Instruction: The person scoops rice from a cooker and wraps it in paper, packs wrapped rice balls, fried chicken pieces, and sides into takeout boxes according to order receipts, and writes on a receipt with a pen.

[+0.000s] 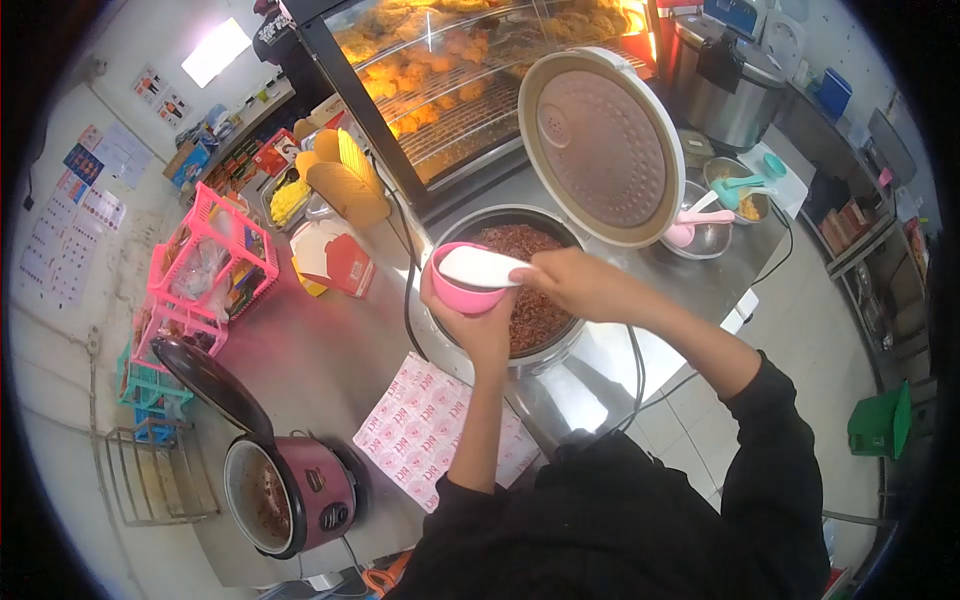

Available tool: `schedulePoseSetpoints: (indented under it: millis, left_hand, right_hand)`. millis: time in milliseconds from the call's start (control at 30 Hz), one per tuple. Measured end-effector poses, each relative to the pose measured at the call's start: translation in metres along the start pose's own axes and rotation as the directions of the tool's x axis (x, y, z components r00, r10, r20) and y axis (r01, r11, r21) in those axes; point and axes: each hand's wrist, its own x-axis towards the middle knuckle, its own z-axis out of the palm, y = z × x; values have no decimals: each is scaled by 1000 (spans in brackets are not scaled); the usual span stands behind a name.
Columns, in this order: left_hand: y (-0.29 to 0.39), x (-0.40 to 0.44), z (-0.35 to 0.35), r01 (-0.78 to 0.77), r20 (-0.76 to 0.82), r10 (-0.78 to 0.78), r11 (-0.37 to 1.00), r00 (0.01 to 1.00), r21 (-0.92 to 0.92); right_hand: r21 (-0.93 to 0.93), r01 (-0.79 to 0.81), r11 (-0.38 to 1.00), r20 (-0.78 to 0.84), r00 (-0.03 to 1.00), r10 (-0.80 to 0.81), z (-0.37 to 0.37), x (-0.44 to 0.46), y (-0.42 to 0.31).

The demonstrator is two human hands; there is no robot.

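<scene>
My left hand [478, 327] is wrapped round a pink bowl [468, 300] from below, holding it over the near left rim of a large rice cooker. In my right hand [556, 282] is a white rice paddle [487, 267], its flat blade lying across the bowl's mouth. The blade covers most of what the bowl holds. Reddish-brown cooked rice [540, 322] fills the cooker's pot beneath both hands. The cooker's round lid [602, 145] stands raised behind the pot.
Printed paper sheets [420, 425] lie at the table's front. A smaller pink rice cooker [318, 490] stands open at left, near pink baskets [205, 255] and a red-and-white box [335, 262]. Behind is a heated display case [440, 85] of fried food; metal bowls [703, 238] sit right.
</scene>
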Motion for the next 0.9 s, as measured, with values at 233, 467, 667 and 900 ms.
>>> schedulePoseSetpoints:
  millis: [233, 467, 667, 900]
  left_hand:
    - [2, -8, 3, -139, -36, 146, 979, 989, 146]
    - [30, -3, -2, 59, -142, -74, 992, 987, -111]
    - [16, -18, -69, 254, -8, -276, 895, 961, -367]
    - [56, -75, -180, 314, -81, -317, 948, 945, -53]
  right_hand:
    - [-55, -98, 994, 160, 981, 106, 7, -4, -15]
    - [-242, -177, 954, -146, 979, 145, -49, -29, -46]
    - [-475, -143, 868, -741, 597, -307, -126, -65, -29]
    - [-228, -87, 970, -714, 692, -106, -97, -29, 0]
